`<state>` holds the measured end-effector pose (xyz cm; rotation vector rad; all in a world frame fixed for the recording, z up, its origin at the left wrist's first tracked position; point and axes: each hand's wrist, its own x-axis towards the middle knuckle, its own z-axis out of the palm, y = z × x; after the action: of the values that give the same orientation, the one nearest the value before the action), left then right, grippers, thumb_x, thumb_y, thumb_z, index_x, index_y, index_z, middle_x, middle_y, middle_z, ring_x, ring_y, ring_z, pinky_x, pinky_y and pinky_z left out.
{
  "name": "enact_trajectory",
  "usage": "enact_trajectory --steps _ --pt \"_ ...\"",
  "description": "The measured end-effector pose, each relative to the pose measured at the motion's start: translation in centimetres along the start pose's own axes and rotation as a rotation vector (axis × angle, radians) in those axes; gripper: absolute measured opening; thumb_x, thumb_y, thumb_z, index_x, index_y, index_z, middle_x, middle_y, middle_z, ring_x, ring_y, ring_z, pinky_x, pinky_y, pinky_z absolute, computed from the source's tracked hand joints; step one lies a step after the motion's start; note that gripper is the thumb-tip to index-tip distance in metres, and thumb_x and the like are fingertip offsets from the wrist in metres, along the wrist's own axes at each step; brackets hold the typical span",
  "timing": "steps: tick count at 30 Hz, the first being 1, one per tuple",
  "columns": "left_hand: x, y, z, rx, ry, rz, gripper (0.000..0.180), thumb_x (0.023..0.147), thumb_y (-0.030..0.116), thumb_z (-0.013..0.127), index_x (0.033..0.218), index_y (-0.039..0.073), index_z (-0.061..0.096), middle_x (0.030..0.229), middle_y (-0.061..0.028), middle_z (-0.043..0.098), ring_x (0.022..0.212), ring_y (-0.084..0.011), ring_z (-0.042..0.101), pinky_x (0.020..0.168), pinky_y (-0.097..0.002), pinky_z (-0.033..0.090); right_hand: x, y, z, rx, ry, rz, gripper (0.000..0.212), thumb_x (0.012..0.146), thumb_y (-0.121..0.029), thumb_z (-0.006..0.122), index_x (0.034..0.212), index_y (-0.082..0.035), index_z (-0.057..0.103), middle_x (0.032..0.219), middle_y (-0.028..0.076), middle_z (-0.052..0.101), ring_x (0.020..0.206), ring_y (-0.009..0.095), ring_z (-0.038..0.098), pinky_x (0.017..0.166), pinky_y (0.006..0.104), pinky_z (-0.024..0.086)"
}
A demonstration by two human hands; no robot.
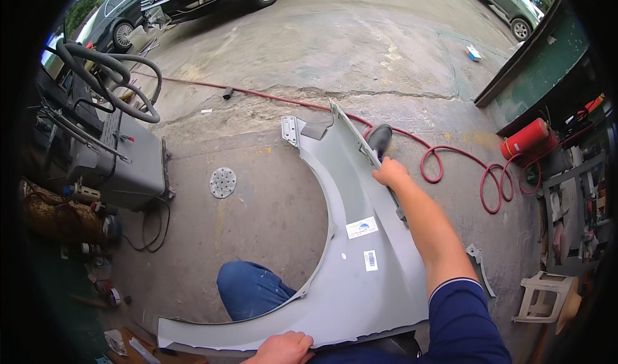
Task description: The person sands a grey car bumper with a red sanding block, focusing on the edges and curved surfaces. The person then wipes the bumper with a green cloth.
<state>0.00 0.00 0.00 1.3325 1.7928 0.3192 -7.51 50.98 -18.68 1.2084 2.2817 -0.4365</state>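
A grey car fender panel [351, 190] with a curved wheel-arch cut-out rests across my lap, its far end reaching out over the concrete. My left hand [283, 349] grips the panel's near lower edge. My right hand [390, 171] is stretched out along the panel's right edge and closed on a tool whose black head [380, 139] shows just beyond my fingers. Two white stickers [364, 240] sit on the panel's face. My knee in blue trousers [248, 288] shows through the arch opening.
A round perforated sanding disc [223, 182] lies on the concrete to the left. A red air hose [450, 161] snakes from the back left to the right. A grey machine with thick hoses [119, 151] stands left; a red cylinder [526, 139] and a white stool [546, 294] are right. Cars are parked behind.
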Motion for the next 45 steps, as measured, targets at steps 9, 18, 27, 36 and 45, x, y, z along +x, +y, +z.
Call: enact_trajectory --steps 9,18,27,36,45 --pt "-0.1 -0.6 -1.7 -0.100 0.087 -0.031 0.017 0.082 0.014 0.068 0.088 0.003 0.056 0.085 -0.0202 0.063 0.085 -0.0427 0.064 0.071 -0.0525 0.053 3.0 -0.2 4.2 0.418 0.017 0.019 0.060 0.078 -0.036 0.074 0.124 0.002 0.070 0.123 0.024 0.071 0.114 0.036 0.069 0.097 0.0422 0.055" --pt "-1.8 -0.7 0.6 0.184 0.196 0.044 0.018 0.080 0.008 0.065 0.098 0.007 0.060 0.094 -0.0161 0.061 0.087 -0.0392 0.063 0.073 -0.0515 0.052 -3.8 1.4 -6.3 0.625 0.339 -0.065 0.050 0.080 -0.034 0.068 0.112 0.004 0.072 0.117 0.028 0.071 0.113 0.042 0.069 0.098 0.0480 0.054" --pt "-0.8 1.2 2.6 0.516 0.476 0.165 0.016 0.074 0.006 0.064 0.087 0.008 0.055 0.088 -0.0139 0.060 0.081 -0.0374 0.060 0.070 -0.0485 0.051 -20.6 3.9 -20.7 0.909 0.793 -0.338 0.049 0.079 -0.032 0.067 0.112 0.004 0.061 0.105 0.026 0.071 0.105 0.041 0.068 0.093 0.0471 0.052" --pt "0.2 -3.5 5.4 0.606 0.477 0.160 0.020 0.072 0.015 0.072 0.090 0.012 0.064 0.084 -0.0071 0.064 0.080 -0.0289 0.068 0.063 -0.0414 0.056 -26.1 4.4 -20.6 0.915 0.942 -0.502 0.048 0.085 -0.033 0.067 0.117 0.002 0.060 0.107 0.026 0.071 0.105 0.043 0.067 0.093 0.0498 0.052" --pt "-1.3 -1.9 4.2 0.526 0.518 0.213 0.011 0.072 0.010 0.066 0.080 0.010 0.057 0.080 -0.0054 0.059 0.077 -0.0266 0.062 0.062 -0.0406 0.053 -18.7 3.9 -18.2 0.894 0.726 -0.347 0.044 0.078 -0.031 0.066 0.107 0.002 0.064 0.093 0.021 0.073 0.085 0.035 0.073 0.080 0.0442 0.056"
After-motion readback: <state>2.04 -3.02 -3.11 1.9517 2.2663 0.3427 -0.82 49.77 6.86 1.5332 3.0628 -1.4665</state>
